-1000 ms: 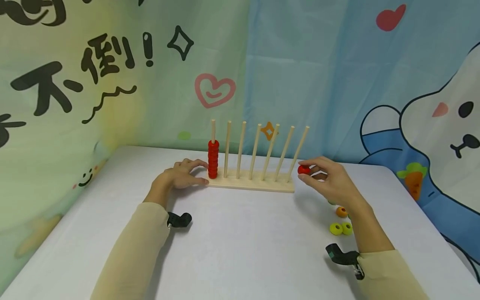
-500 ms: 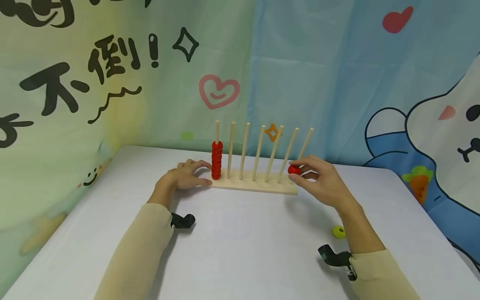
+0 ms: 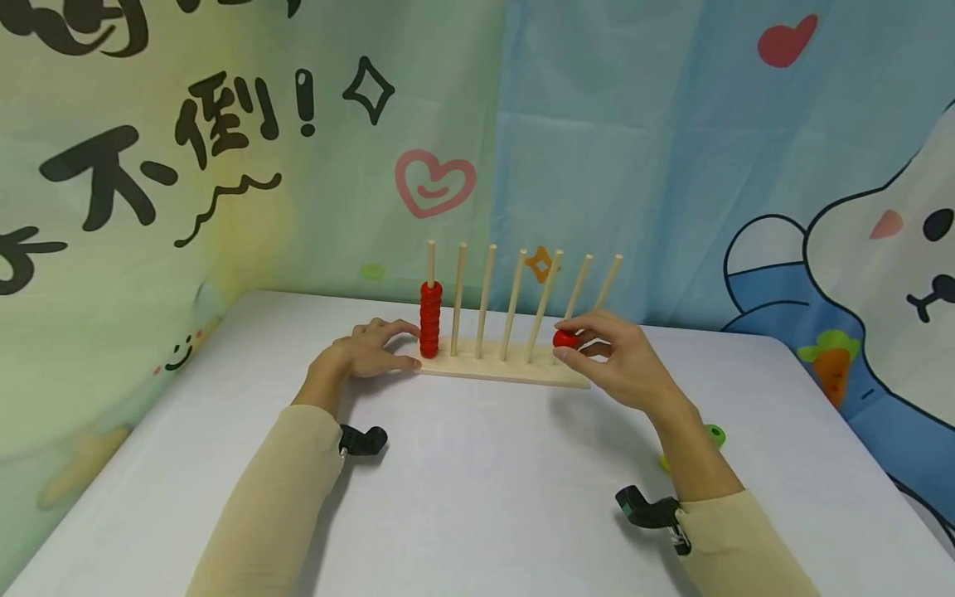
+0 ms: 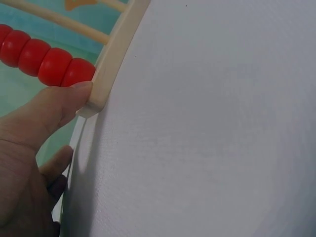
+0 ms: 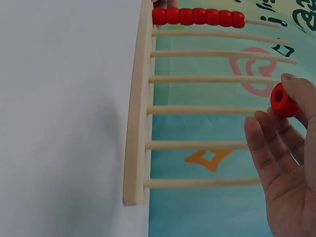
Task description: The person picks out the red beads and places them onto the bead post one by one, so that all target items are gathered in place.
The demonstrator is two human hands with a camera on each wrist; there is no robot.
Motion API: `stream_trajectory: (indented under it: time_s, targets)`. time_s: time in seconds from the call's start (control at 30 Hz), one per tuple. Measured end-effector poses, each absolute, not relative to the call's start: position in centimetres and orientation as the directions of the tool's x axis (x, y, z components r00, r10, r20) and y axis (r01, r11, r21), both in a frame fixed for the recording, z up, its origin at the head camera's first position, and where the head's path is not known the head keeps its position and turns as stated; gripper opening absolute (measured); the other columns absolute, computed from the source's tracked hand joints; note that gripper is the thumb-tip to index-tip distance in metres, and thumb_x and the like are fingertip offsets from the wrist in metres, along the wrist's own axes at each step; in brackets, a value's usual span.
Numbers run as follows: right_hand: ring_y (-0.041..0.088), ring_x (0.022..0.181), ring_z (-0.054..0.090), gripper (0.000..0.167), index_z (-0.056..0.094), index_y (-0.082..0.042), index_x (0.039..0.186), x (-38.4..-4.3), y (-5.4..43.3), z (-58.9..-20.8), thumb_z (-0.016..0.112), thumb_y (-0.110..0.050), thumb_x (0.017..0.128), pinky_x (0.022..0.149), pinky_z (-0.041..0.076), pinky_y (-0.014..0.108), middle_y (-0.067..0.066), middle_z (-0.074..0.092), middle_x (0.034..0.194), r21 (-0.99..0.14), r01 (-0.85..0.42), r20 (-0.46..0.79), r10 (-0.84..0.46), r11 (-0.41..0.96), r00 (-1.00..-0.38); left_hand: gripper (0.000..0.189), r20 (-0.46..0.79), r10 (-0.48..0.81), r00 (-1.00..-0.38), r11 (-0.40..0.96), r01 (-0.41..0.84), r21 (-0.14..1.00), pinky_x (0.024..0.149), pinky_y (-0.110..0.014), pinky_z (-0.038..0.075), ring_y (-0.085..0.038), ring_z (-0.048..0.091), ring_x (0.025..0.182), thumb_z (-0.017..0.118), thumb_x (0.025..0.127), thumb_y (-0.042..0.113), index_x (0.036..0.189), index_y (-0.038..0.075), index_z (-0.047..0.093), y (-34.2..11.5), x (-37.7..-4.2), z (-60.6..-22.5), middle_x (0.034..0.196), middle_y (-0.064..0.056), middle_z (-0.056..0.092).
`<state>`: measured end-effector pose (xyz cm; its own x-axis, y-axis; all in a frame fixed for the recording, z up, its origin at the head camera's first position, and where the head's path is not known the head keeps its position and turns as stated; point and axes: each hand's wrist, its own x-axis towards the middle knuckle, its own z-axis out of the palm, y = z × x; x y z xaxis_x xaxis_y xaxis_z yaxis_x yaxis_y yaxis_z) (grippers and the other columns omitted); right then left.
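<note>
A wooden peg rack [image 3: 507, 372] with a row of upright dowels stands toward the back of the table. Its leftmost dowel carries a stack of red beads [image 3: 430, 320], the dowel's top showing bare above them. My left hand [image 3: 370, 348] holds the rack's left end, the thumb [image 4: 74, 96] on the base beside the lowest bead. With thumb and fingers, my right hand [image 3: 610, 355] pinches one loose red bead [image 5: 284, 101], its hole facing the dowels in the right wrist view. In the head view that bead overlaps the right-hand dowels, above the base.
A green bead [image 3: 715, 435] and part of a yellow-green bead [image 3: 666, 463] lie on the white table [image 3: 477, 497], partly hidden by the right forearm. A printed cloth backdrop [image 3: 597, 149] hangs behind the table.
My right hand has carried the red bead leftward, from beside the rack's right end to over the right-hand dowels. My left hand stays at the rack's left end.
</note>
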<state>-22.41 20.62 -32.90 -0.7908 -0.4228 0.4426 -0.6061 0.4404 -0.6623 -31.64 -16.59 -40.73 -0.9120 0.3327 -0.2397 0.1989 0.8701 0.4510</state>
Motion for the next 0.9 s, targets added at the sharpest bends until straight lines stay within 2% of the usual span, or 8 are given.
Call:
stream_trajectory:
  time_s: [0.27, 0.47, 0.73, 0.9]
  targets:
    - [0.028, 0.087, 0.066, 0.029, 0.066, 0.001, 0.114, -22.4, 18.9, -32.7, 0.072, 0.003, 0.086, 0.076, 0.057, 0.034, 0.013, 0.065, 0.101, -0.68, -0.635, 0.49, -0.417, 0.367, -0.765, 0.063, -0.231, 0.334, -0.914, 0.867, 0.202, 0.455, 0.098, -0.068, 0.031, -0.038, 0.031, 0.133, 0.061, 0.084, 0.065, 0.14, 0.044, 0.042, -16.8, -31.6, -41.0, 0.151, -0.01, 0.034]
    - [0.03, 0.089, 0.065, 0.028, 0.066, 0.002, 0.114, -22.7, 17.4, -32.5, 0.072, 0.003, 0.086, 0.077, 0.056, 0.03, 0.015, 0.065, 0.103, -0.704, -0.629, 0.49, -0.416, 0.329, -0.766, 0.062, -0.235, 0.333, -0.913, 0.869, 0.2, 0.453, 0.098, -0.069, 0.032, -0.038, 0.032, 0.133, 0.062, 0.084, 0.065, 0.14, 0.044, 0.042, -16.7, -31.6, -40.9, 0.151, -0.01, 0.034]
    - [0.029, 0.086, 0.065, 0.028, 0.067, 0.001, 0.113, -22.9, 15.2, -31.9, 0.073, 0.003, 0.086, 0.075, 0.056, 0.046, 0.014, 0.064, 0.101, -0.701, -0.656, 0.511, -0.445, 0.279, -0.736, 0.063, -0.241, 0.33, -0.913, 0.863, 0.188, 0.469, 0.098, -0.071, 0.032, -0.039, 0.03, 0.135, 0.062, 0.083, 0.067, 0.139, 0.045, 0.042, -16.8, -31.5, -41.1, 0.151, -0.01, 0.033]
    - [0.029, 0.085, 0.064, 0.028, 0.067, 0.0, 0.113, -23.0, 14.2, -32.0, 0.073, 0.002, 0.085, 0.072, 0.057, 0.043, 0.012, 0.064, 0.103, -0.717, -0.651, 0.511, -0.448, 0.249, -0.734, 0.064, -0.246, 0.338, -0.908, 0.859, 0.192, 0.474, 0.097, -0.071, 0.033, -0.039, 0.029, 0.135, 0.063, 0.082, 0.067, 0.139, 0.045, 0.042, -16.5, -31.7, -41.0, 0.151, -0.01, 0.033]
